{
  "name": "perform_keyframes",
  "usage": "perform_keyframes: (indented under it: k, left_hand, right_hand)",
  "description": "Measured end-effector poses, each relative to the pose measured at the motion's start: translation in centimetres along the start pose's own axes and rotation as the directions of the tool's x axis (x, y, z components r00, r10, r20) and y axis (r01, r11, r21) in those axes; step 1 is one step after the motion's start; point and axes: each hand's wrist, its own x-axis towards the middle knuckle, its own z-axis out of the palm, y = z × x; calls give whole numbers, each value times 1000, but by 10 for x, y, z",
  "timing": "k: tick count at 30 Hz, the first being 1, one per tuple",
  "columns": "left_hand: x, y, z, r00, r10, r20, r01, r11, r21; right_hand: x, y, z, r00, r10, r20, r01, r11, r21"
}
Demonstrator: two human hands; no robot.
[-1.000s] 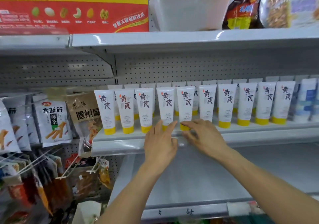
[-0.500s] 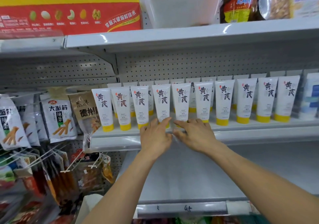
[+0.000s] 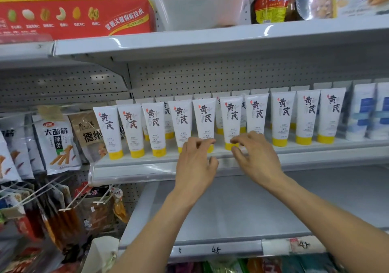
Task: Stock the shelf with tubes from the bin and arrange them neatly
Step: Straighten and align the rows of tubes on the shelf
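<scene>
At the far left, snack packets [image 3: 56, 144] are hanging beside the middle shelf [image 3: 147, 167]. Along its front edge, white tubes [image 3: 131, 129] are standing cap-down in a row, with more behind them. Overhead, a white bin [image 3: 195, 3] is sitting on the upper shelf. At mid-row, the left hand [image 3: 195, 163] is touching one tube [image 3: 203, 121] with loosely bent fingers, gripping nothing. Just beside it, the right hand [image 3: 256, 157] is spreading its fingers wide, tips resting at the yellow cap of the next tube [image 3: 231, 119]. Blue-labelled tubes [image 3: 362, 113] are standing farther right.
</scene>
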Motion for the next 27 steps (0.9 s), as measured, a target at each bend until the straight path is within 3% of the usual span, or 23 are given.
perform_keyframes:
  k: [4, 10, 14, 27]
  left_hand:
    - [6, 24, 28, 990, 32, 134, -27, 999, -37]
    - [25, 39, 48, 976, -58, 208, 22, 985, 173]
    - [32, 41, 53, 955, -101, 277, 29, 967, 252]
    - [31, 46, 56, 962, -90, 258, 24, 968, 250]
  right_hand:
    - [-2, 29, -10, 995, 90, -50, -93, 993, -70]
    - [1, 49, -11, 980, 140, 143, -113, 977, -180]
    - [6, 49, -9, 974, 124, 190, -76, 967, -243]
    - [3, 58, -14, 972, 65, 227, -28, 986, -163]
